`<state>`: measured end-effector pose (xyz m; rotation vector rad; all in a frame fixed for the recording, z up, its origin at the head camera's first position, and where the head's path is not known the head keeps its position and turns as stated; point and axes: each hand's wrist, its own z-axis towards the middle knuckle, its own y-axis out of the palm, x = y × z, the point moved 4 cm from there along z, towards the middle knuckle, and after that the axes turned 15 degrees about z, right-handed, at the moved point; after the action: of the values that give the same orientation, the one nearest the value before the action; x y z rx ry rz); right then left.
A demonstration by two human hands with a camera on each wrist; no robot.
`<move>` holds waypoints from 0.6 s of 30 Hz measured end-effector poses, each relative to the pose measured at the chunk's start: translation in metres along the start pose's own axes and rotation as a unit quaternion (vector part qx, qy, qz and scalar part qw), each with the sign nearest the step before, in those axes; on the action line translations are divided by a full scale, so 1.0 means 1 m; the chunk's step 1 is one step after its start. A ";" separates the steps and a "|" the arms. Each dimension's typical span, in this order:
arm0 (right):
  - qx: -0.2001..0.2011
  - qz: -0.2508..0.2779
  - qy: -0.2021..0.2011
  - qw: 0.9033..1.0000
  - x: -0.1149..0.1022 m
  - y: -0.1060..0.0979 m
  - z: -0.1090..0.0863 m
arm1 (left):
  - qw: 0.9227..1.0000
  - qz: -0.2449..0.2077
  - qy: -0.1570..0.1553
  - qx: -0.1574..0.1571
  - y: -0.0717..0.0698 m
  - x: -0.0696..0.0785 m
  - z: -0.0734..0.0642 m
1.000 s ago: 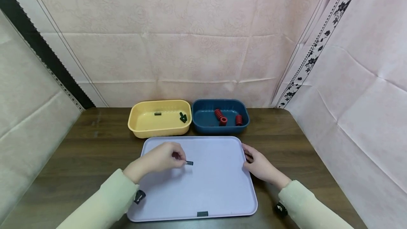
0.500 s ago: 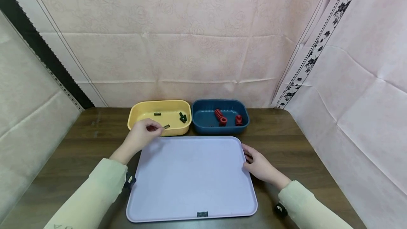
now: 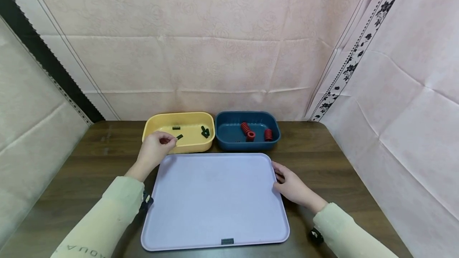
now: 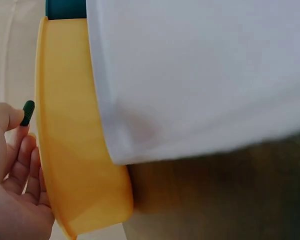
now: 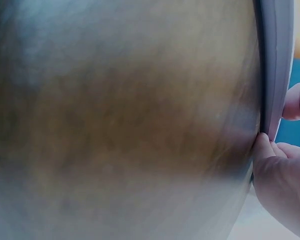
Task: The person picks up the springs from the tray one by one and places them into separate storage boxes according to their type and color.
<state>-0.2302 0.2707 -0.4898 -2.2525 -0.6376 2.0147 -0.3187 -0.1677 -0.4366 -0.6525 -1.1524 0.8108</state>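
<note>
My left hand (image 3: 157, 145) is over the front left of the yellow bin (image 3: 190, 148), pinching a small dark green spring (image 4: 27, 113) between thumb and forefinger. Inside that bin lie one dark spring (image 3: 176, 128) at the back and a small cluster of green springs (image 3: 205, 132) at the right. My right hand (image 3: 292, 184) grips the right edge of the pale lilac tray (image 3: 218, 202), thumb and fingers on opposite sides of its rim in the right wrist view. Another dark spring (image 3: 227, 241) rests along the tray's front edge.
Beside the yellow bin, a dark blue bin (image 3: 229, 145) holds several red springs (image 3: 268, 135). Both bins stand behind the tray on a brown wooden table (image 3: 315, 150). Pale cloth (image 3: 215, 59) hangs behind and at both sides.
My left hand has carried the pinched spring from above the tray back and leftward to the yellow bin. My right hand has stayed at the tray's edge.
</note>
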 end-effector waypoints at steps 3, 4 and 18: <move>0.000 -0.001 -0.001 1.000 0.000 0.000 0.000 | 1.000 0.004 -0.010 0.001 0.001 -0.001 0.000; 0.000 0.000 -0.001 1.000 0.001 0.000 0.000 | 1.000 0.004 -0.014 -0.002 0.002 -0.001 0.000; -0.007 -0.001 -0.005 1.000 -0.001 0.000 0.000 | 0.996 -0.046 0.074 0.002 0.001 0.023 -0.011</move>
<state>-0.2305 0.2707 -0.4892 -2.2505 -0.6573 2.0269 -0.3041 -0.1481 -0.4283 -0.6402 -1.0383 0.6754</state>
